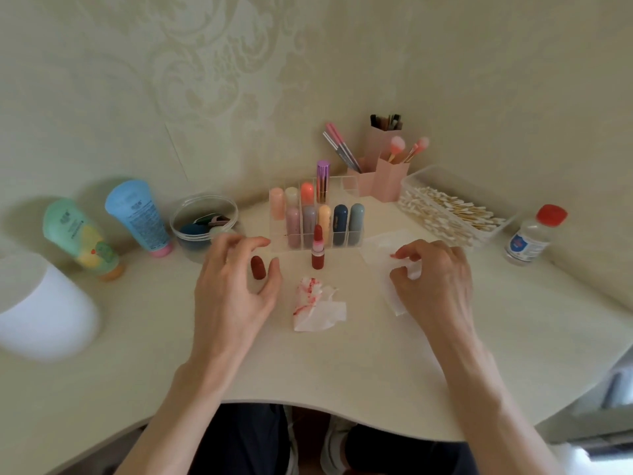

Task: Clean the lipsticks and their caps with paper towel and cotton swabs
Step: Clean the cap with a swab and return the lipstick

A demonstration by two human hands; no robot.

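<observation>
Cap (257,267) stands between spread left fingers (275,274), lipstick (317,250) near.

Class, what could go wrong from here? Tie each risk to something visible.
1. The uncapped red lipstick stands upright between the hands; the left hand, open beside the red cap, might topple it and smear the table.
2. The stained paper towel lies close; the clean paper towel in the right hand could brush it and pick up red.

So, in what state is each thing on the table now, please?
lipstick: upright, uncapped.
cap: off, standing beside left hand.
used paper towel: crumpled, red-stained.
clean paper towel: gripped by right hand.
swab box: open.
bottle: closed.
left hand: open, holds nothing.
</observation>
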